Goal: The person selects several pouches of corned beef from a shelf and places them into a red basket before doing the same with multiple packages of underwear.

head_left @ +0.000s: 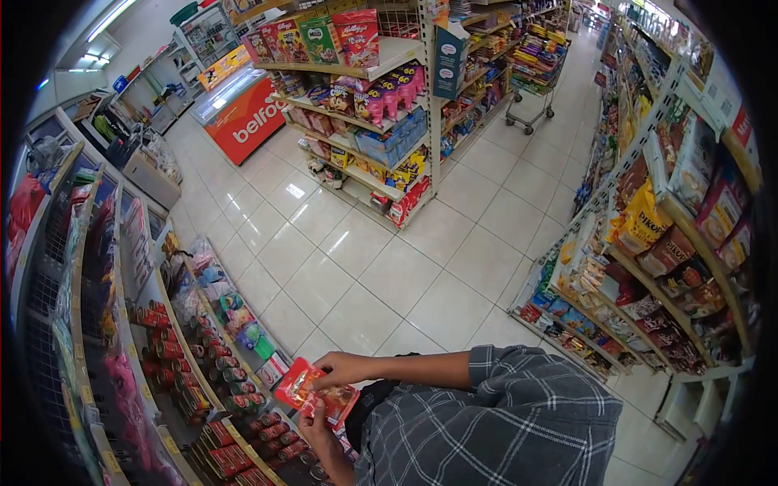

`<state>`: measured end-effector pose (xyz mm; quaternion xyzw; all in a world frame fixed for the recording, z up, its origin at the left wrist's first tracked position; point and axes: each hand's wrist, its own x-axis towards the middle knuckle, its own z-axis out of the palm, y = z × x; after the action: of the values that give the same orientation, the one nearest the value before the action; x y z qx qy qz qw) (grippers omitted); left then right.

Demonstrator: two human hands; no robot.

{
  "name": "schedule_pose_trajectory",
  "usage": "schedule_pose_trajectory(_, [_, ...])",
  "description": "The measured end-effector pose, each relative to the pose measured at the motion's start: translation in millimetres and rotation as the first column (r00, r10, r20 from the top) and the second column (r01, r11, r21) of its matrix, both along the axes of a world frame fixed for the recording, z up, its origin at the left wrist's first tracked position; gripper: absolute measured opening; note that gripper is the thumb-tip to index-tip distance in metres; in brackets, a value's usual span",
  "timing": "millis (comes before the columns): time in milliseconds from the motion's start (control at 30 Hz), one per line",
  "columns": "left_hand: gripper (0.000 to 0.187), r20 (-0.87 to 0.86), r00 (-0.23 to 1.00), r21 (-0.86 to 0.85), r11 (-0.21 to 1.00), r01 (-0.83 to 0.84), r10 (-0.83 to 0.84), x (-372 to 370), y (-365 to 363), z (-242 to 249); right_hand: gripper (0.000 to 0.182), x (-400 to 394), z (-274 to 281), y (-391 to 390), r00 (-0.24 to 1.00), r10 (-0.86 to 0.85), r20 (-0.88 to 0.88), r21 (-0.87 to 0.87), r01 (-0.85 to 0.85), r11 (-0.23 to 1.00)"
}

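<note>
Both hands are on a red packet (336, 403) with a food picture on its front, low in the view before the checked shirt. My right hand (340, 369) lies over the packet's upper part, its fingers bent onto the front. From below, my left hand (319, 428) grips the lower edge, with the thumb on the front. The packet's red upper corner (293, 381) sticks out to the left of my fingers. Just left of the packet is a shelf holding red cans (279, 440).
Curved shelves (166, 324) with cans and bags run along the left. A shelf unit (397, 190) with snacks stands ahead, beside a red freezer (243, 121). A loaded trolley (531, 73) is farther back. Shelves of packets (648, 279) line the right. Tiled floor (389, 275) lies between.
</note>
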<state>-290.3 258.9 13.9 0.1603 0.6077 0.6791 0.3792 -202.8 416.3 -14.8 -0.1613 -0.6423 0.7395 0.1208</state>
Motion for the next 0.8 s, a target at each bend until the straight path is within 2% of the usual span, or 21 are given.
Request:
schedule_pose_trajectory(100, [0.029, -0.04, 0.995, -0.093, 0.992, 0.086, -0.09, -2.9, -13.6, -10.5, 0.038, 9.6, 4.0, -3.6, 0.999, 0.044, 0.007, -0.064, -0.044, 0.997])
schedule_pose_trajectory(133, [0.031, 0.0, 0.994, -0.083, 0.99, 0.11, -0.11, -3.8, -22.4, -12.9, 0.038, 8.5, 1.5, -8.5, 0.998, 0.058, 0.024, -0.03, -0.058, 0.998])
schedule_pose_trajectory(267, [0.034, 0.128, 0.99, 0.053, 0.998, 0.045, -0.051, 14.6, -44.1, -2.2, 0.038, 10.5, 11.2, -27.7, 0.993, 0.114, 0.011, 0.007, -0.114, 0.993])
schedule_pose_trajectory(333, [0.033, 0.117, 0.992, 0.024, 0.999, -0.043, 0.04, 21.2, -61.3, -5.4, 0.039, 7.3, 9.0, -41.6, 0.986, 0.164, 0.019, 0.019, -0.164, 0.986])
schedule_pose_trajectory(400, [0.027, 0.125, 0.982, 0.034, 0.989, -0.143, 0.138, 30.3, -74.8, -5.0, 0.04, 6.5, 12.7, -60.0, 0.979, 0.197, -0.047, -0.003, -0.197, 0.98])
schedule_pose_trajectory(467, [0.026, 0.08, 0.982, 0.022, 0.984, -0.175, 0.173, 37.7, -96.3, -4.5, 0.041, 13.0, 19.0, -78.6, 0.968, 0.231, -0.097, -0.008, -0.233, 0.973])
schedule_pose_trajectory(500, [0.025, 0.059, 0.98, 0.012, 0.982, -0.19, 0.189, 41.4, -111.5, -5.0, 0.039, 17.6, 22.8, -89.2, 0.958, 0.28, -0.061, -0.01, -0.281, 0.96])
schedule_pose_trajectory(533, [0.025, 0.042, 0.991, -0.02, 0.992, -0.127, 0.128, 42.6, -131.3, -5.8, 0.038, 20.0, 25.0, -103.2, 0.944, 0.328, -0.025, -0.013, -0.328, 0.945])
schedule_pose_trajectory(633, [0.026, -0.035, 0.981, -0.057, 0.98, -0.192, 0.19, 77.3, -148.0, -20.9, 0.032, 33.1, 5.8, -119.9, 0.921, 0.39, 0.008, 0.022, -0.39, 0.92])
schedule_pose_trajectory(700, [0.028, 0.038, 0.973, -0.028, 0.974, -0.225, 0.226, 94.8, -168.7, -28.3, 0.031, 46.6, 2.1, -141.1, 0.922, 0.385, 0.038, 0.062, -0.386, 0.92])
schedule_pose_trajectory(733, [0.03, 0.075, 0.968, -0.012, 0.971, -0.24, 0.241, 102.6, -177.4, -31.4, 0.034, 52.0, -2.5, -151.8, 0.928, 0.37, -0.033, 0.044, -0.369, 0.928])
schedule_pose_trajectory(800, [0.031, 0.137, 0.957, -0.039, 0.967, -0.252, 0.255, 117.6, -191.4, -37.3, 0.034, 77.2, 11.6, -158.2, 0.93, 0.366, 0.028, -0.006, -0.366, 0.931])
